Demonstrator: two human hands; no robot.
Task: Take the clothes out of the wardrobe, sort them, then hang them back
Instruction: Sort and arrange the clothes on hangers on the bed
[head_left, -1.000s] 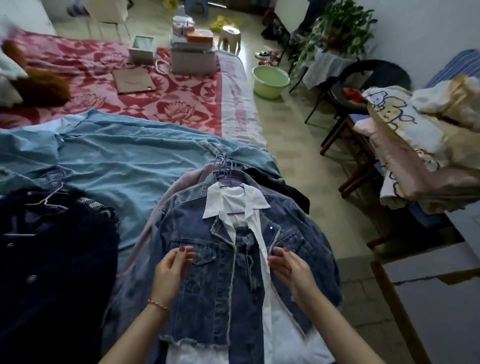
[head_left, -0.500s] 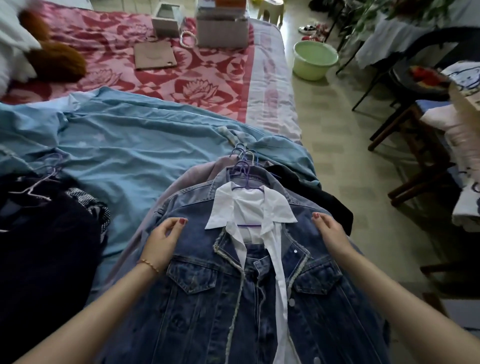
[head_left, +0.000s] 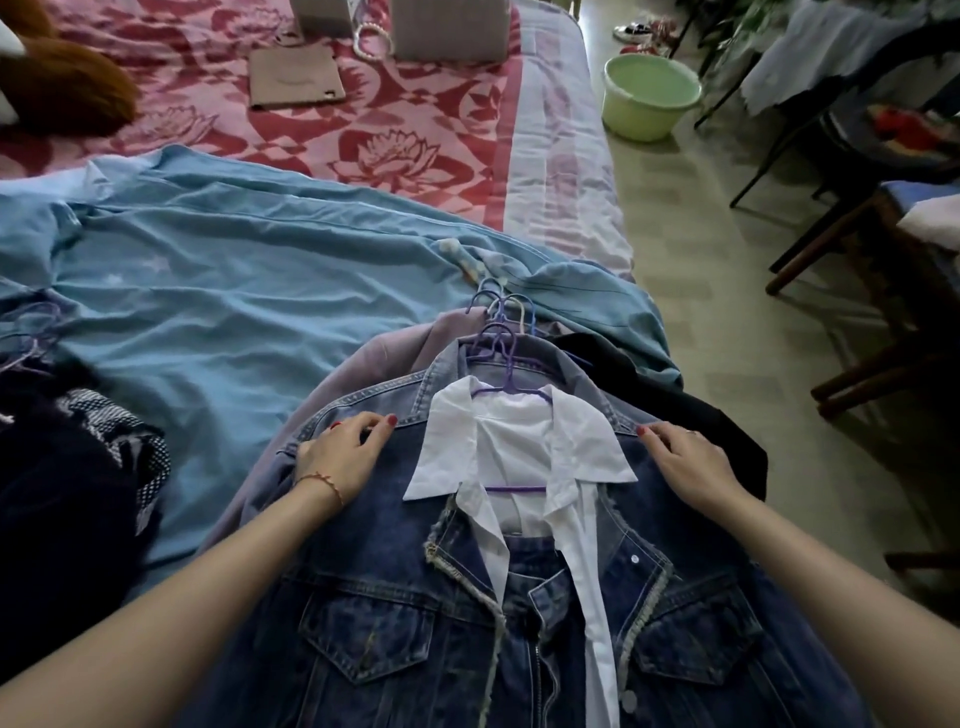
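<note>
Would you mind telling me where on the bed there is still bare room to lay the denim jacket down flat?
The widest free patch is the blue sheet, between the dark clothes pile and the denim jacket. A smaller one is the red floral bedspread, right of the brown folder. The near right edge is crowded: stacked garments and hangers lie under both hands.

A home bedroom: a bed spread with a red floral blanket (head_left: 415, 130), hangered clothes piled on it, a green plastic basin (head_left: 649, 96) on the tiled floor (head_left: 701, 291).
</note>
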